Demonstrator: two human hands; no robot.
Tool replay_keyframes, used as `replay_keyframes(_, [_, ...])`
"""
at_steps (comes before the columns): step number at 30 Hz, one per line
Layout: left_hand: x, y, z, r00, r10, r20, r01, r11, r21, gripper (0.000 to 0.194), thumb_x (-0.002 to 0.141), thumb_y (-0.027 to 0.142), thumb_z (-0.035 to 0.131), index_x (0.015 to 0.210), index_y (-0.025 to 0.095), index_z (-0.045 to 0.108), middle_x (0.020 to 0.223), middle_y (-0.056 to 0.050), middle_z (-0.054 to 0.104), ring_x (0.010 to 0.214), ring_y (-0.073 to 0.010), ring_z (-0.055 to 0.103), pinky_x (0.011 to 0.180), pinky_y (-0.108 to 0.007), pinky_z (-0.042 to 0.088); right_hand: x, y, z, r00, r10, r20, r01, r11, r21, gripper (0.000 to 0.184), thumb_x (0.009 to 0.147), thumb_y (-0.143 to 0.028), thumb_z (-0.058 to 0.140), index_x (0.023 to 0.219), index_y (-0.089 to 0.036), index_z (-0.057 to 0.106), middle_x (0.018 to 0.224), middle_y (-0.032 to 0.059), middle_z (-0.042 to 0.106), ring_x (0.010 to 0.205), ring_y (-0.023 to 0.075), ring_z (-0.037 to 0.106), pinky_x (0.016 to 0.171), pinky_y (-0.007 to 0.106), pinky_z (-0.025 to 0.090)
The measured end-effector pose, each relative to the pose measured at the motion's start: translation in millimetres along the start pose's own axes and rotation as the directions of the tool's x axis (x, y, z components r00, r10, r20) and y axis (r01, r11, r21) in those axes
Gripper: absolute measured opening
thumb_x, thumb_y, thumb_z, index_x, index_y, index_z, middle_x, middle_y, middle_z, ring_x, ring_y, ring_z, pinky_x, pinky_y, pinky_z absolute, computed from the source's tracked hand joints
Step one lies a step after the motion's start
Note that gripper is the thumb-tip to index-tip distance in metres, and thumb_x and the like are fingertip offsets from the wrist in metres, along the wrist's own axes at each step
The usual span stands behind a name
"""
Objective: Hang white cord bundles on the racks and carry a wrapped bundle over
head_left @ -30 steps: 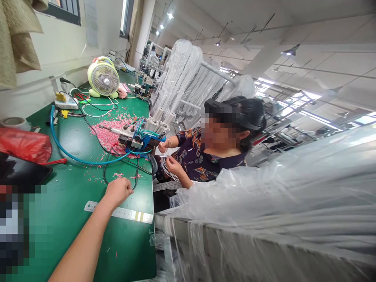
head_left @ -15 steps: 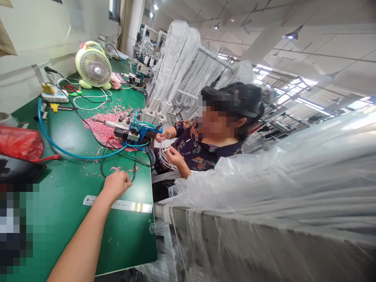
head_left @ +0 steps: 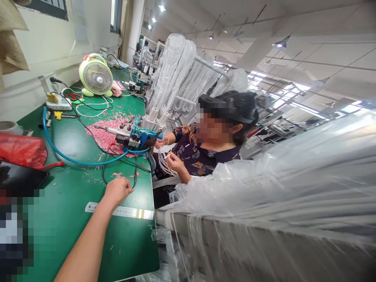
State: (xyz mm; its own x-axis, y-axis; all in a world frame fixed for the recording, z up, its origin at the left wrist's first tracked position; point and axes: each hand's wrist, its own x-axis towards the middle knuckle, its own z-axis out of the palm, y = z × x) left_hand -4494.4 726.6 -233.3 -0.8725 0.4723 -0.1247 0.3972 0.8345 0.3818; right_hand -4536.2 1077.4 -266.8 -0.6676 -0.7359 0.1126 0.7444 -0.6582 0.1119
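My left hand [head_left: 117,190] rests on the green table [head_left: 67,219], its fingers curled into a loose fist with the thumb toward the table's right edge. Whether anything is inside the fist is hidden. It lies just above a white ruler strip [head_left: 129,212] stuck to the table and beside a black cable loop [head_left: 103,176]. My right hand is out of view. Beyond my hand stands a small blue wire machine [head_left: 138,137] with a blue air hose [head_left: 58,154].
A co-worker [head_left: 205,152] sits at the table's right side, feeding white wires [head_left: 164,164] into the machine with both hands. Pink wire scraps [head_left: 102,135], a green fan [head_left: 96,76], a red bag [head_left: 22,150] lie on the table. Plastic-wrapped white cable bundles [head_left: 279,188] fill the right.
My left hand stays closed in the same spot on the table. The view has shifted slightly, and the co-worker's hands keep handling the white wires at the machine.
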Motion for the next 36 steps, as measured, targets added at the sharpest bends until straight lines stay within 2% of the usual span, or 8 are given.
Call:
replay_keyframes(7, [-4,2,-4.5,0.999,0.03,-0.023,-0.03,1.0,-0.003,0.013,0.072,0.029,0.052,0.068,0.02,0.06,0.082,-0.002,0.066,0.081,-0.0184,0.059,0.063,-0.026,0.035,8,-6,-9,0.986,-0.143,-0.084,0.138,0.988,-0.065,0.03,0.094,-0.028,0.039,0.095,-0.002,0.054,0.086,0.0057,0.061,0.081,0.0064,0.062,0.072,0.018,0.055])
replay_keyframes(12, [-4,1,-3.1,0.998,0.056,-0.035,-0.058,0.998,-0.032,0.015,0.073,0.034,0.054,0.067,0.021,0.06,0.081,-0.001,0.066,0.08,-0.0177,0.059,0.064,-0.026,0.037,12,-8,-11,0.979,-0.169,-0.111,0.163,0.985,-0.054,0.038,0.096,-0.032,0.034,0.093,-0.001,0.056,0.084,0.0061,0.061,0.08,0.0061,0.062,0.073,0.018,0.054])
replay_keyframes(15, [-2,-1,1.0,0.997,0.064,-0.04,-0.065,0.997,-0.045,0.017,0.072,0.037,0.056,0.067,0.021,0.061,0.081,0.0,0.067,0.081,-0.0178,0.059,0.065,-0.026,0.036,12,-10,-12,0.984,-0.142,-0.108,0.138,0.989,-0.042,0.032,0.094,-0.03,0.039,0.093,-0.003,0.056,0.087,0.0058,0.062,0.085,0.0069,0.062,0.076,0.019,0.054])
replay_keyframes(19, [0,-2,3.4,0.997,0.065,-0.042,-0.067,0.997,-0.046,0.015,0.072,0.036,0.056,0.067,0.022,0.062,0.08,0.0,0.067,0.081,-0.0182,0.059,0.064,-0.026,0.035,11,-14,-12,0.996,-0.065,-0.06,0.064,0.997,-0.033,0.02,0.09,-0.023,0.048,0.089,-0.005,0.056,0.079,0.0004,0.061,0.079,0.0019,0.061,0.076,0.011,0.052])
replay_keyframes(21, [-1,-1,2.5,0.997,0.061,-0.039,-0.063,0.997,-0.041,0.014,0.072,0.034,0.056,0.068,0.022,0.062,0.08,0.0,0.067,0.081,-0.018,0.059,0.063,-0.026,0.034,10,-14,-9,0.999,-0.026,-0.035,0.025,0.999,-0.021,0.016,0.088,-0.02,0.049,0.092,-0.005,0.055,0.081,0.0003,0.061,0.08,0.0006,0.06,0.077,0.008,0.05])
replay_keyframes(28, [-4,2,-2.8,0.998,0.055,-0.019,-0.056,0.998,-0.023,0.013,0.072,0.031,0.055,0.071,0.022,0.064,0.083,-0.001,0.068,0.083,-0.018,0.06,0.064,-0.025,0.036,7,-3,3,0.997,0.072,0.022,-0.074,0.995,0.068,0.018,0.088,-0.024,0.048,0.095,-0.007,0.054,0.088,0.0029,0.06,0.088,0.0024,0.058,0.085,0.011,0.049])
replay_keyframes(31, [-3,2,-2.4,0.999,0.052,-0.012,-0.052,0.998,-0.023,0.013,0.073,0.032,0.055,0.071,0.023,0.064,0.083,-0.001,0.068,0.083,-0.0185,0.06,0.064,-0.026,0.037,7,0,4,0.994,0.101,0.029,-0.104,0.99,0.096,0.019,0.089,-0.023,0.047,0.097,-0.007,0.053,0.09,0.0037,0.059,0.089,0.0029,0.058,0.087,0.014,0.048])
replay_keyframes(36, [0,0,1.1,0.999,0.035,-0.019,-0.036,0.999,-0.031,0.013,0.072,0.032,0.055,0.071,0.023,0.064,0.082,-0.001,0.067,0.083,-0.018,0.059,0.064,-0.025,0.034,8,0,1,0.99,0.136,0.024,-0.137,0.988,0.064,0.014,0.086,-0.017,0.051,0.096,-0.007,0.054,0.088,0.0014,0.06,0.088,0.0019,0.059,0.085,0.011,0.048])
